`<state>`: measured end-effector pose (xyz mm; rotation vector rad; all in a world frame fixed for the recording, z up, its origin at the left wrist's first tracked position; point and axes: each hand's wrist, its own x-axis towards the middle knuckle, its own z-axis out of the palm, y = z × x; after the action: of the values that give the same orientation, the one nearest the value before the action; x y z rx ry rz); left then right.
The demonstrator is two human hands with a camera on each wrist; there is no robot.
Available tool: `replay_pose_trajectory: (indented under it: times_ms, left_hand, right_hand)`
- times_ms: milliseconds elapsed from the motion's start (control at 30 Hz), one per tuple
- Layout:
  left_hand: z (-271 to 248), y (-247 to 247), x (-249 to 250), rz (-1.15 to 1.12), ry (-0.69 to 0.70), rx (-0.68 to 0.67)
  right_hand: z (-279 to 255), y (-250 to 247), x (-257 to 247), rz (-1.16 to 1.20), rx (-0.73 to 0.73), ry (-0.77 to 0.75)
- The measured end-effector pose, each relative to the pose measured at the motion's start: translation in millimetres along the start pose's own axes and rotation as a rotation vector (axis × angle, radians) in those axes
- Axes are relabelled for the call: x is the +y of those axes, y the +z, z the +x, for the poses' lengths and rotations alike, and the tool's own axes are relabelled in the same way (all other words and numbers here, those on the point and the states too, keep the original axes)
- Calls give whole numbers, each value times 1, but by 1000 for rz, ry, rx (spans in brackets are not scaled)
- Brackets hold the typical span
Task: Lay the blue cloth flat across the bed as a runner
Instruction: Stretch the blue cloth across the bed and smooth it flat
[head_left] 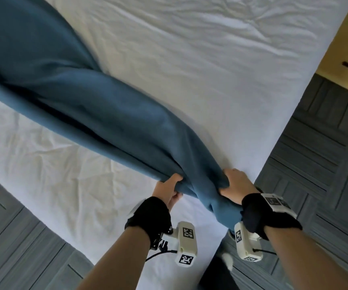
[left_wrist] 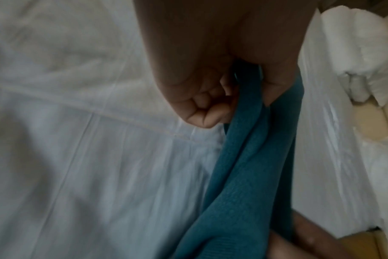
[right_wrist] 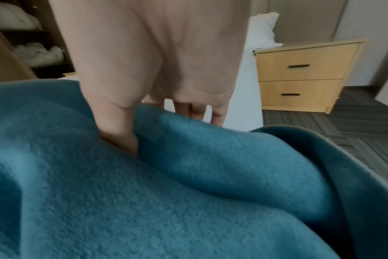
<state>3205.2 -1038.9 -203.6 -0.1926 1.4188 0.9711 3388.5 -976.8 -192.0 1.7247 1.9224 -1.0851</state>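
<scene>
Gripping the bunched near end of the blue cloth point(head_left: 97, 114) in left hand point(head_left: 167, 190) and right hand point(head_left: 236, 185), holding it lifted over the bed point(head_left: 210, 70) for spreading flat.

bed point(head_left: 210, 70) | white sheet, creased | blue cloth point(head_left: 68, 97) bunched across it

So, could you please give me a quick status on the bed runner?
Left hand and right hand both gripping the blue cloth at the bed corner. Cloth bunched and twisted, not flat yet. Nothing in the way.
</scene>
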Motion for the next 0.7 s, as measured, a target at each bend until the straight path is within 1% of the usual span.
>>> replay_pose_trajectory:
  times_ms: [67,133,200,233,300,367,433,567,633,700]
  left_hand:
    - [1,1,-2,56,25,47]
    - [4,1,-9,111,67,115]
    - [3,2,-18,73,99,157]
    - [2,3,-24,14,116,168]
    - [-2,7,-41,-137,120,181]
    - [-8,15,-61,-221,106,162]
    - [-15,25,-79,-196,110,136]
    - [-26,33,-102,-90,189,162]
    - [-30,29,-105,-44,234,160]
    - [-33,23,-106,51,251,188]
  right_hand:
    - [0,0,-3,-7,-8,-57]
    - [1,-1,-6,12,-63,-134]
    - [1,-4,-5,25,-112,-200]
    - [1,-6,-3,45,-126,-218]
    - [1,-8,5,79,-192,-220]
    - [0,-7,17,76,-279,-218]
    - [-1,-7,25,120,-366,-221]
    - [-2,-6,22,289,-493,-227]
    - [-7,-1,17,385,-497,-249]
    - [-9,8,15,395,-396,-279]
